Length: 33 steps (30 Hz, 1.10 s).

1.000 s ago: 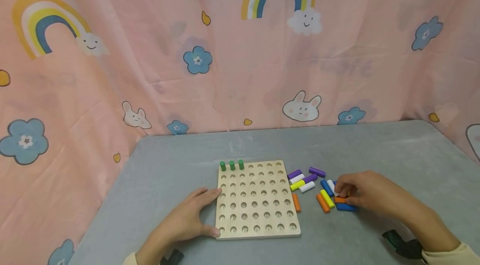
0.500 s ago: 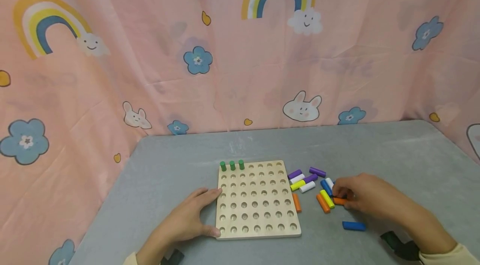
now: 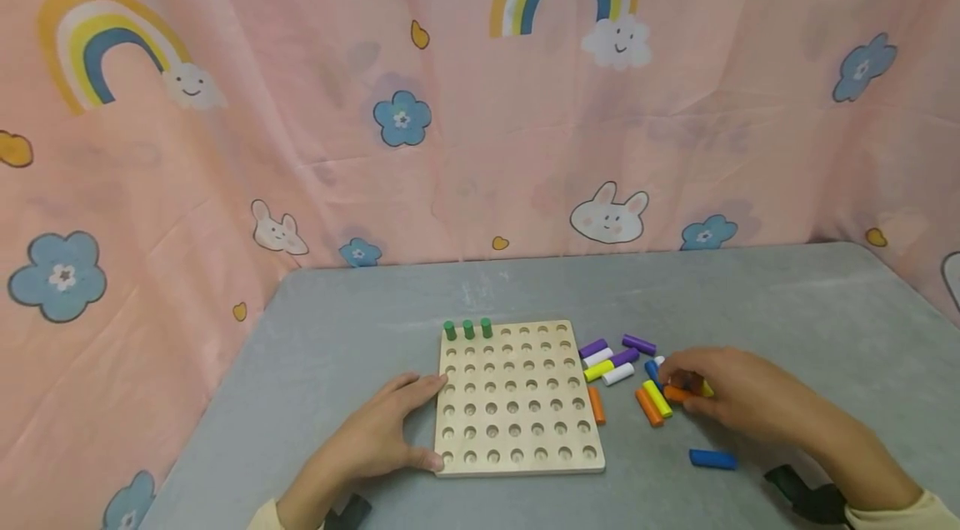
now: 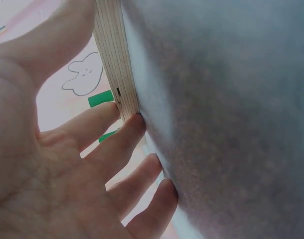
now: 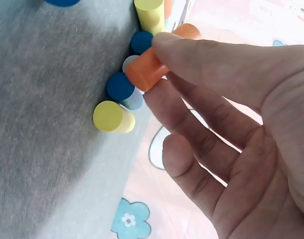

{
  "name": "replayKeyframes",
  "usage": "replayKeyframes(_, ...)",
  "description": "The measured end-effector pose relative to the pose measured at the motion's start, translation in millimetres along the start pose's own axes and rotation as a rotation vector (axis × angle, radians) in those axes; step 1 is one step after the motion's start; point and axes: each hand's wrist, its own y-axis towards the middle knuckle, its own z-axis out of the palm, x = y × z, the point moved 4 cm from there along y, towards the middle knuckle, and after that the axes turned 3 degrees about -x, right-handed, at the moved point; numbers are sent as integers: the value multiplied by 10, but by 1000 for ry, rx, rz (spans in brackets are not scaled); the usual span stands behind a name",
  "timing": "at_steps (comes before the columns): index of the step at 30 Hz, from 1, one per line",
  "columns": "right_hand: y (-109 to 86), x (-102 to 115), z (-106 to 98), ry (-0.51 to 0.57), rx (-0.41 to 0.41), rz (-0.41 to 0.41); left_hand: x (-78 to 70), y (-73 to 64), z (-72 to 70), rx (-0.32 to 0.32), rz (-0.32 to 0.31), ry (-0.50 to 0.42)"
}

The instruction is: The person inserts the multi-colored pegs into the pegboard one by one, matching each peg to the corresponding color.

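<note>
A square wooden pegboard (image 3: 521, 397) with rows of round holes lies on the table, several green pegs (image 3: 468, 330) standing in its far left corner. Spread along the board's left edge, my left hand (image 3: 375, 434) touches it with thumb and fingertips. On the right, my right hand (image 3: 757, 397) pinches an orange peg (image 5: 146, 69) between thumb and fingers, just over the table. Below that peg in the right wrist view stand or lie blue, white and yellow pegs, among them a yellow peg (image 5: 108, 117) and a blue peg (image 5: 120, 86).
Between the board and my right hand are purple, white, yellow and orange loose pegs, such as a purple peg (image 3: 639, 344) and a white peg (image 3: 618, 373). A single blue peg (image 3: 712, 459) lies nearer me. A pink patterned curtain (image 3: 450, 180) hangs behind the table.
One blue peg has rolled out from the pile toward me. My right hand has picked up the orange peg, raising it slightly. The left hand stays at the board's edge.
</note>
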Motion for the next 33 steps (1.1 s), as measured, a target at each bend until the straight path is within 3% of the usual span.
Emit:
replayKeyframes(12, -11, 21, -48, 11, -86, -30, -11, -10, -24, -7, 6, -9)
replayKeyframes(20, 11, 57, -91, 50, -70, 13, -12, 6, -21, -3, 19, -6)
replayKeyframes(33, 198, 433, -330, 80, -173, -126, -3, -6, -22, -2, 22, -9)
